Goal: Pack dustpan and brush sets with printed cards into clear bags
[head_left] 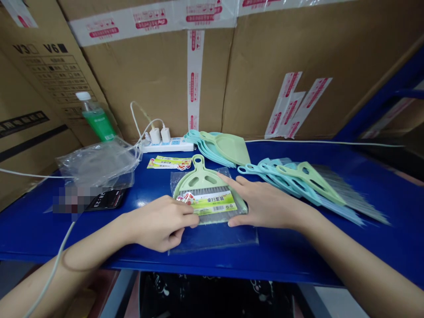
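A light green dustpan [198,164] lies on the table with a grey-bristled hand brush [208,218] nested in it. A clear plastic bag [215,238] spreads under and around the set; whether it encloses the set is hard to tell. Across the bristles rests a yellow-green printed label card [215,202]. My left hand [165,221] is closed at the card's lower left end, fingertips partly hidden. My right hand [258,201] grips the dustpan's right side, index finger along the upper edge and thumb at the lower corner.
Behind are stacked dustpans [228,148]; to the right, several brushes [298,179]. Label cards [168,162] lie near a white power strip [168,145]. On the left are clear bags [99,161], a phone-like black device [107,198] and a green bottle [97,121]. Cardboard boxes [149,70] stand behind.
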